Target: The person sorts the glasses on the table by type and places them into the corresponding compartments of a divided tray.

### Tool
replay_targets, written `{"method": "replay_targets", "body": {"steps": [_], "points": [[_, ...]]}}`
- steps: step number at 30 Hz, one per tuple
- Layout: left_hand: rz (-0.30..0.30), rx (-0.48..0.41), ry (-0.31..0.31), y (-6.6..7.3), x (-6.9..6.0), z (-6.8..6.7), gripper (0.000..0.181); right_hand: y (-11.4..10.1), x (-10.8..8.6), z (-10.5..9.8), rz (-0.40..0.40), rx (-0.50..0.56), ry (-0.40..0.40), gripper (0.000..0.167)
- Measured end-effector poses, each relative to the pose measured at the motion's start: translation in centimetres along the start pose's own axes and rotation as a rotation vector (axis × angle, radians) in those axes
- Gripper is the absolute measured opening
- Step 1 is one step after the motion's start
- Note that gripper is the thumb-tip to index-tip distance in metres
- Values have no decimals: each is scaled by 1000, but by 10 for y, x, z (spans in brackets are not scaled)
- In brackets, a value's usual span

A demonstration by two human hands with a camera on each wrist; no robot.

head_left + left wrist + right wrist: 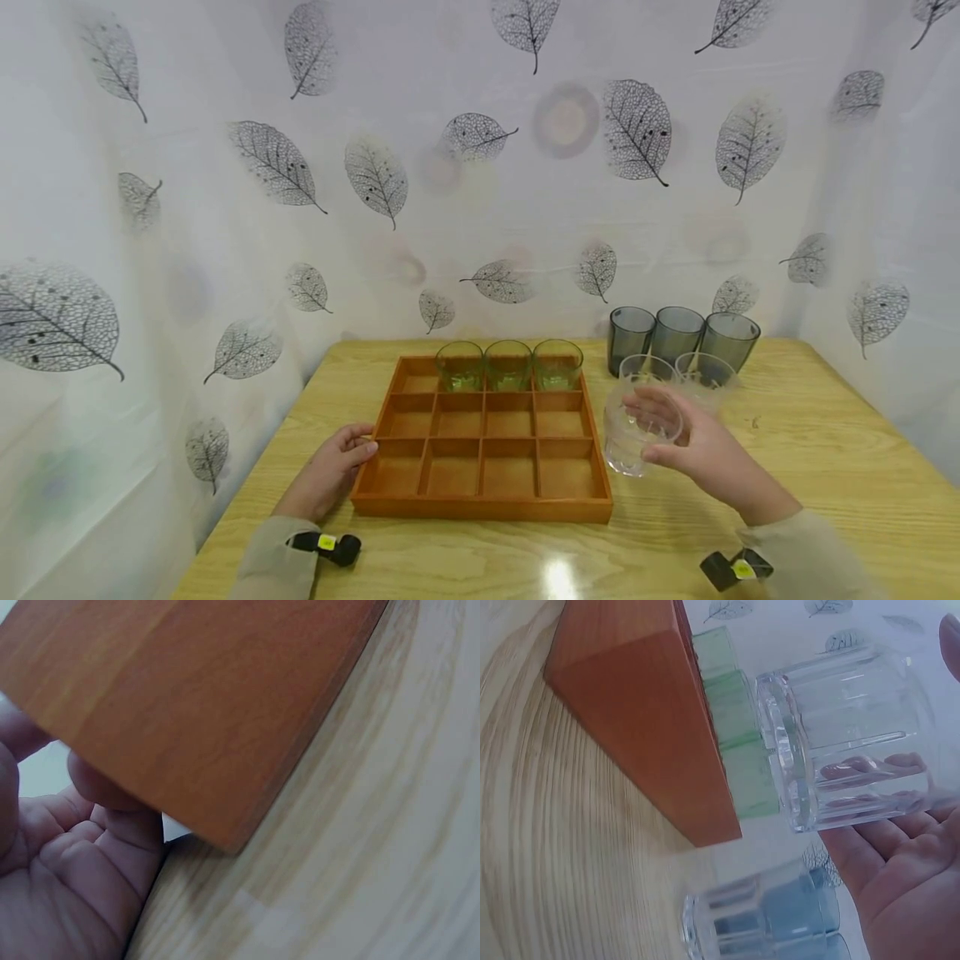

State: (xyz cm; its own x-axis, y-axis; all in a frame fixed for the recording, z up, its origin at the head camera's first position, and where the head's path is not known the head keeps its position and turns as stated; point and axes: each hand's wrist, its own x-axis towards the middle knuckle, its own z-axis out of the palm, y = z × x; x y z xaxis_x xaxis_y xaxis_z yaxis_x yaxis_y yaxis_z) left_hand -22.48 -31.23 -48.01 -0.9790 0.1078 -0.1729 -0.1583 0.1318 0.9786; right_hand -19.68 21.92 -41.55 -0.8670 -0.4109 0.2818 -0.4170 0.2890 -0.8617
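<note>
In the head view my right hand [701,450] grips a clear glass [626,446], thumb on the near side and fingers behind. The glass is raised beside the right edge of the wooden compartment tray [480,507]. In the right wrist view, the glass [855,735] appears with its thick base toward the tray. My left hand [330,471] holds the tray's left side, with its thumb at the rim; in the left wrist view the tray's wall [180,720] hides part of the fingers. Green glasses [508,367] stand in the tray's back row, leaving its left compartment bare.
Behind my right hand, two more clear glasses [705,367] stand on the table [832,467], partly hidden. Three grey glasses [678,337] form a row behind them. A leaf-patterned curtain [480,208] hangs around the back and sides.
</note>
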Motion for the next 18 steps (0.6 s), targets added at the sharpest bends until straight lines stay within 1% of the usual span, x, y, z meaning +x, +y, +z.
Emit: {"method": "replay_targets", "body": {"steps": [5,8,12,18], "points": [[-4,-16,-19,1,-1,-1,54,-4,9,11,-9,26,-24,71],[-1,-13,-16,1,-1,-1,54,-7,16,18,-19,43,-35,73],[-4,-16,-15,-1,-1,-1,54,-11,25,29,-16,94,-45,75],[-14,-22,-4,-1,-1,-1,53,-14,39,46,-55,107,-41,76]]}}
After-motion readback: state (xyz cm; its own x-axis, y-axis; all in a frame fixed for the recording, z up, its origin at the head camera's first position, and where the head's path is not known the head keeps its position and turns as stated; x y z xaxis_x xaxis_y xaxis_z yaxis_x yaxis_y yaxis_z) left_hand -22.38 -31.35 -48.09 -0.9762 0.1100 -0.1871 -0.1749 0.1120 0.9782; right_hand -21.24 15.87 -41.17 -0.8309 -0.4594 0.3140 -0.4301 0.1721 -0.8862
